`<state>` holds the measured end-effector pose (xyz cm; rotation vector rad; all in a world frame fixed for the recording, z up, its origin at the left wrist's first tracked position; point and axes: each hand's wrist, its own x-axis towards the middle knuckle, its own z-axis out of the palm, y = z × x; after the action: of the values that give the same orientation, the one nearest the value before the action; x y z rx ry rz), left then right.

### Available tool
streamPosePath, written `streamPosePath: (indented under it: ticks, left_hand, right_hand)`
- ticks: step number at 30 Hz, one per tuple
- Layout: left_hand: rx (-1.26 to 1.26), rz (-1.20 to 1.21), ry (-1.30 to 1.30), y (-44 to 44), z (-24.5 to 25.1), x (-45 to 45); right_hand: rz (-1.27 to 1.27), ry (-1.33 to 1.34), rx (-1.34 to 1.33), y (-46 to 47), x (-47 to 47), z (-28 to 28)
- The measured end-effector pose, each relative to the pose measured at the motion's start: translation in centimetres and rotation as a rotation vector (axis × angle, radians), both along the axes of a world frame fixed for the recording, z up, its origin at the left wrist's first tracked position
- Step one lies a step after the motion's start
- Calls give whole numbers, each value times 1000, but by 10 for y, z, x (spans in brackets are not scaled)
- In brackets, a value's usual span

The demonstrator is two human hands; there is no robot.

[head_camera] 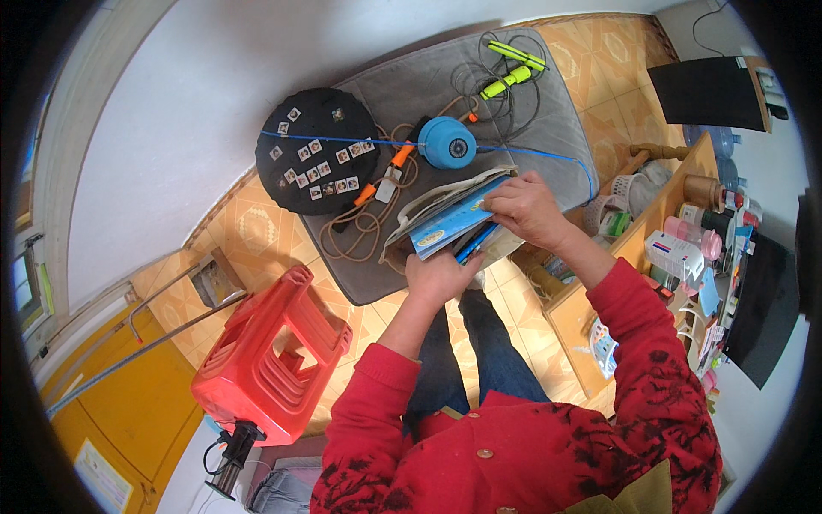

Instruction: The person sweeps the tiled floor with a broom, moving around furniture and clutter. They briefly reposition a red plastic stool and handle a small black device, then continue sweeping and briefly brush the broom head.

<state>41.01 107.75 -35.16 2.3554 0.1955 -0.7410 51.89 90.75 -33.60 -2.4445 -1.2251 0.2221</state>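
Observation:
A light cloth bag [443,191] stands open-mouthed at the front edge of a grey cushioned seat [552,115]. Inside it is a blue booklet [449,221], tilted, with other papers behind it and blue items, perhaps pens, in front. My right hand [526,209] grips the booklet's upper right corner with thumb and fingers. At the booklet's lower edge is my left hand [438,273], its fingers partly hidden by the bag's contents; what it grips cannot be told. Just beyond the bag lies a light-blue round object [447,142] with a blue cord.
A round black cushion [314,115] bearing small picture tiles, a tan rope [366,257] with orange-ended handles and a yellow-green corded tool [507,82] lie on the seat. Red plastic stools [257,366] stand at left. A cluttered wooden shelf unit [632,238] is at right.

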Motion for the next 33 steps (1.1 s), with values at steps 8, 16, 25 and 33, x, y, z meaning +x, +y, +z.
streamPosePath:
  ticks: [8,16,25,33]
  left_hand:
    - [-28,37,-64,-2,-1,-3]
    - [37,13,142,12,-7,12]
    - [152,137,-6,72,-37,45]
    - [197,244,-407,91,-52,8]
  right_hand:
    - [5,31,-38,5,-6,1]
    - [-467,-119,47,-11,-6,7]
    - [-735,83,132,-61,-36,-42]
    - [-810,316,94,-78,-84,-49]
